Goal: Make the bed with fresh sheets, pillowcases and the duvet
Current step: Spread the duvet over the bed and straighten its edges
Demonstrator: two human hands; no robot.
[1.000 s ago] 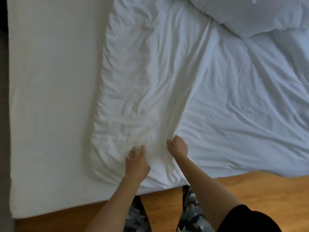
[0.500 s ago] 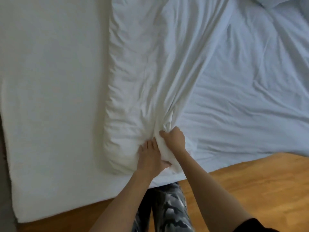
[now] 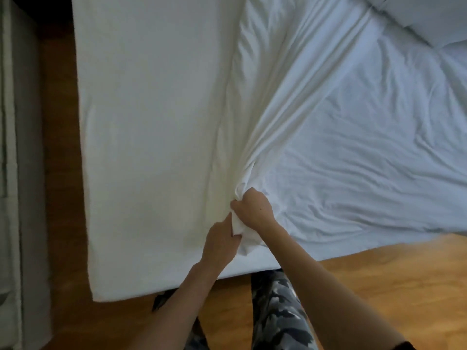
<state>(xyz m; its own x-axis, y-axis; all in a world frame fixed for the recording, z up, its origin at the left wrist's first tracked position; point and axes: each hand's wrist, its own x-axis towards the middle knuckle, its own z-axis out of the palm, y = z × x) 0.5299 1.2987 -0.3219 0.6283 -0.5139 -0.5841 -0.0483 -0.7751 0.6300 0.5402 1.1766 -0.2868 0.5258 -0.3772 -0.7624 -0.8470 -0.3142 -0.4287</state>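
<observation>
**Both hands bunch the sheet at the mattress edge**

Head view: the white sheet [image 3: 353,127] covers the right part of the mattress [image 3: 151,122] and is gathered into a tight bunch near the mattress's near edge, with taut folds fanning up and to the right from that bunch; the left part of the mattress lies bare; the right hand [image 3: 254,210] has its fingers curled round the top of the bunch, gripping it; the left hand [image 3: 219,242] sits just below and to the left, touching the right hand, its fingers pinching the lower end of the same gathered cloth; a padded white duvet [image 3: 424,16] lies at the top right corner, on the sheet; the person's patterned leggings [image 3: 278,311] stand on the wooden floor [image 3: 379,286] just beside the bed; a pale piece of furniture [image 3: 15,173] runs along the left edge of the view, apart from the mattress.
</observation>
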